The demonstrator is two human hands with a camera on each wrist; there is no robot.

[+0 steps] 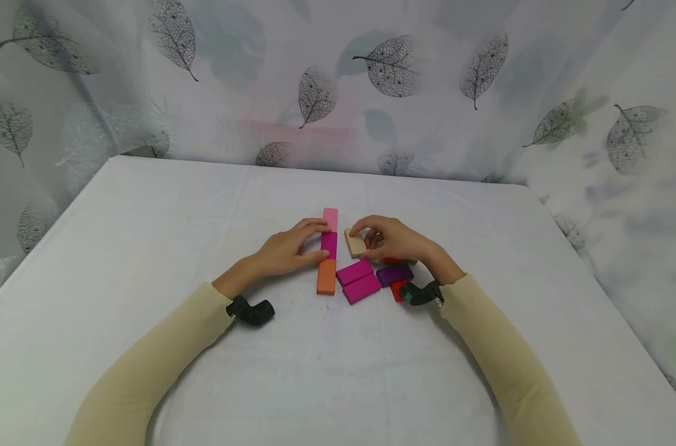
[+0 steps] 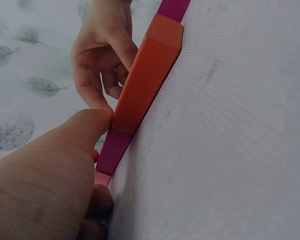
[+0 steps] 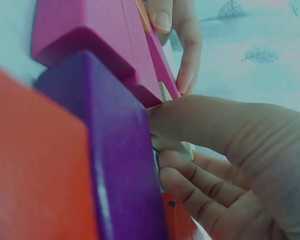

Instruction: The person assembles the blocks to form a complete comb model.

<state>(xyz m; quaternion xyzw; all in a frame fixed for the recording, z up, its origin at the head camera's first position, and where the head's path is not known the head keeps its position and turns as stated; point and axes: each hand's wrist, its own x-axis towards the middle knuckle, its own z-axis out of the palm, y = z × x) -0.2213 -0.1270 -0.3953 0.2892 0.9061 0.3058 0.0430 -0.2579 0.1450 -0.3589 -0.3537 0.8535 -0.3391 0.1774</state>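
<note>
Out over a white-covered desk (image 1: 293, 378), broad and creased, with leaf-printed cloth (image 1: 220, 124) hung behind and down both sides. In to the middle now, and counting: three end to end in one line, light pink block (image 1: 330, 218) farthest, middle magenta block (image 1: 329, 244) next, orange block (image 1: 326, 277) nearest. Off to the right, two more magenta blocks (image 1: 362, 288) side by side, one purple block (image 1: 395, 275), one red block (image 1: 397, 292). One plain wooden block (image 1: 354, 244) too, near the line but apart from it, pinched between thumb and forefinger of the right hand (image 1: 398, 238), other fingers curled in. Under that palm, one orange-red block (image 1: 392, 261), mostly covered. At least nine blocks in all; cannot tell the exact total. Across to the left hand (image 1: 287, 249): thumb and forefinger spread apart, tips touching the line around the middle magenta block. Two cream sleeves (image 1: 159, 353), two dark wrist mounts (image 1: 254, 311).
</note>
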